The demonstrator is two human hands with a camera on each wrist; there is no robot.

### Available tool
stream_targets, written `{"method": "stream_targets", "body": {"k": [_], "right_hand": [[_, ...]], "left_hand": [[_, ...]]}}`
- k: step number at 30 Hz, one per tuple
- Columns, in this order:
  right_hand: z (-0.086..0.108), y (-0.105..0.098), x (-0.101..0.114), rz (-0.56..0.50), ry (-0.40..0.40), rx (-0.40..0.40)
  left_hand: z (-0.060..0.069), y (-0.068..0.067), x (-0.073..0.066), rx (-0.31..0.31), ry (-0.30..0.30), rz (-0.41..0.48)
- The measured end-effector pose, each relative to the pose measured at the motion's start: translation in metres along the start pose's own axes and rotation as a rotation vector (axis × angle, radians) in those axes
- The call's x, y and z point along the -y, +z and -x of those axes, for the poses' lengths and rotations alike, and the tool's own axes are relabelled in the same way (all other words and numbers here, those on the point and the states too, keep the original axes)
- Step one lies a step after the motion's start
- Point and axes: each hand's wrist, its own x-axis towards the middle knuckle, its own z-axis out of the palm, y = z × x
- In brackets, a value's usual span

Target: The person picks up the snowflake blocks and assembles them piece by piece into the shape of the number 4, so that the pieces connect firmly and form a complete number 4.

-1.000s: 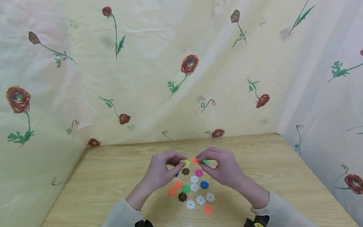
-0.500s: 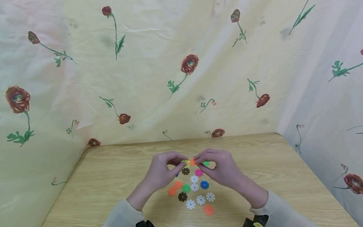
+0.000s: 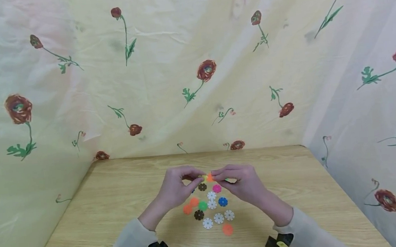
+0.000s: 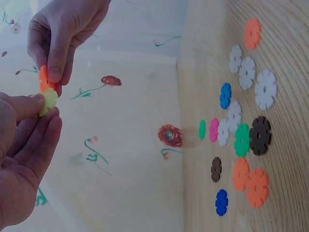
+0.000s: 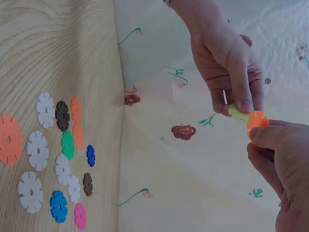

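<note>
My left hand (image 3: 176,186) pinches a yellow notched plastic disc (image 4: 49,101) between thumb and fingers. Facing it, my right hand (image 3: 242,180) pinches an orange notched disc (image 5: 257,122). The two discs meet edge to edge above the table; whether their slots are interlocked I cannot tell. Fingers cover part of each. Beneath the hands lie more such discs: a pink one (image 3: 217,188), a brown one (image 3: 202,187) and a blue one (image 3: 223,201). A green disc (image 4: 202,129) is mostly hidden behind my right hand in the head view.
Several white discs (image 3: 219,217) and a lone orange disc (image 3: 227,229) lie nearer me on the wooden table (image 3: 120,208). Two touching orange discs (image 4: 257,187) lie toward the left, beside a green disc (image 4: 242,140). Flower-patterned cloth (image 3: 168,102) encloses the table's back and sides.
My right hand has moved slightly left, bringing the orange disc against the yellow one and closing the gap between them. The left hand and the discs on the table have stayed put.
</note>
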Motion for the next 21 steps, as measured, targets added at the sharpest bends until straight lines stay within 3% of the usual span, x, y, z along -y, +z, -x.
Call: {"method": "stream_targets", "body": {"k": [6,13,21], "right_hand": [[-0.0012,-0.0005,-0.0016,0.011,-0.025,-0.001],[-0.0019,-0.0027,-0.0012,0.026,-0.046,-0.002],[-0.0059,-0.0034,-0.0020,0.009,-0.080,0.003]], "left_hand": [[-0.0002,0.0002,-0.0023,-0.021,-0.023,0.021],[-0.0015,0.0008,-0.0020,-0.006,-0.042,0.060],[-0.0015,-0.0002,-0.0001,-0.026,-0.024,0.073]]}}
